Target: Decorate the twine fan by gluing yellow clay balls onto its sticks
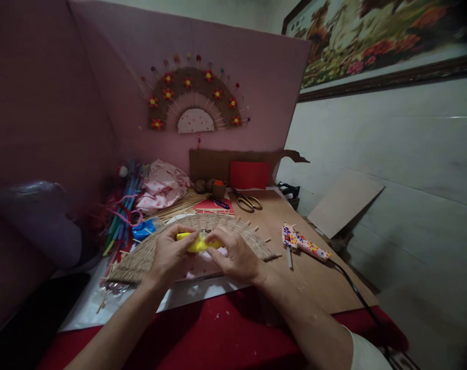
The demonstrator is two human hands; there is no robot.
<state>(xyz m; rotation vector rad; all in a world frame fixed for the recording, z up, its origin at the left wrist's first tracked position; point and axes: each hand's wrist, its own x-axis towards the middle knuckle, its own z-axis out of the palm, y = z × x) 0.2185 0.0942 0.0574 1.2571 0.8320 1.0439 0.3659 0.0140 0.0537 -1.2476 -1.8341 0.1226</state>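
Between my two hands is a small bright yellow piece (198,243), soft-looking and partly covered by the fingers; its exact kind I cannot make out. My left hand (171,252) pinches its left end. On the other side, the fingers of my right hand (233,254) close on its right end. Both hands are just above a half-round fan (141,262) woven of brown cord over thin sticks, whose ends poke out along the curved edge. Pink dotted fabric (187,271) covers the fan's inner part, partly hidden by my hands.
A patterned glue gun (304,246) with a black cord lies on brown board (318,288) at right. Behind are scissors (248,202), red card (250,174), crumpled pink fabric (162,185) and pipe cleaners (123,210). A flower-decorated fan (197,85) is pinned to the pink panel.
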